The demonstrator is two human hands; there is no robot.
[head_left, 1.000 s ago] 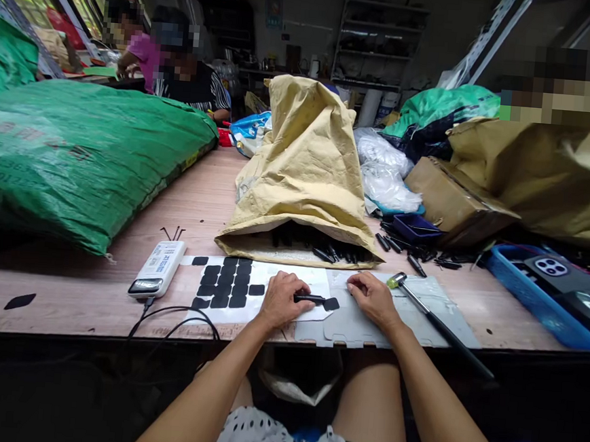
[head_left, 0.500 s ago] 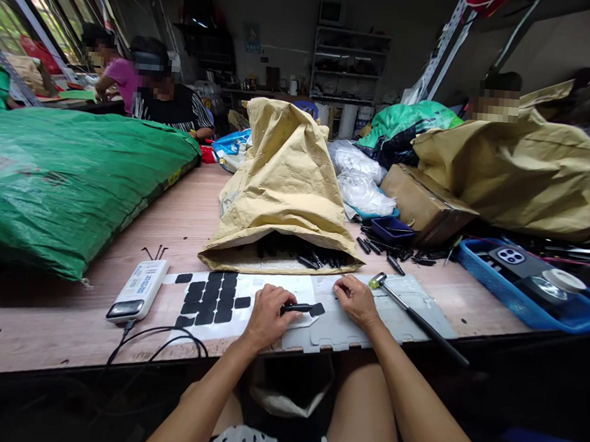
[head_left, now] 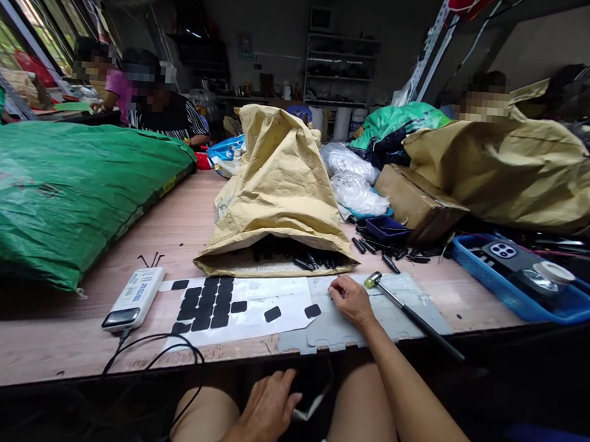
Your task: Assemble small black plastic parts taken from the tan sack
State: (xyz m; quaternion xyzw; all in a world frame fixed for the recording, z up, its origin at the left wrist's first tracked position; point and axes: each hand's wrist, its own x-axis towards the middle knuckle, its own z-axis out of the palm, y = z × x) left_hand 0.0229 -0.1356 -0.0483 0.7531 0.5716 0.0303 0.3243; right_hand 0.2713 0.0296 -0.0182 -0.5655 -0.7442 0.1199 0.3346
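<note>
My left hand is below the table edge, over the opening of a bag between my knees. Its fingers are stretched out, and nothing shows in them. My right hand rests on the grey board with its fingers curled into a pinch; whatever they hold is hidden. Left of it, a black rounded-square pad lies by the edge of a white sheet. Another loose pad and several in rows are on that sheet. To the right lies a small hammer with a black handle.
An open paper sack with black tubular pieces stands ahead. A white power bank with a cable is at left, beside a large green sack. At right are a cardboard box and a blue tray. Co-workers sit beyond.
My left hand has moved from the sheet down below the table edge, and the black pen-like tube it held is out of sight. My right hand stays on the board.
</note>
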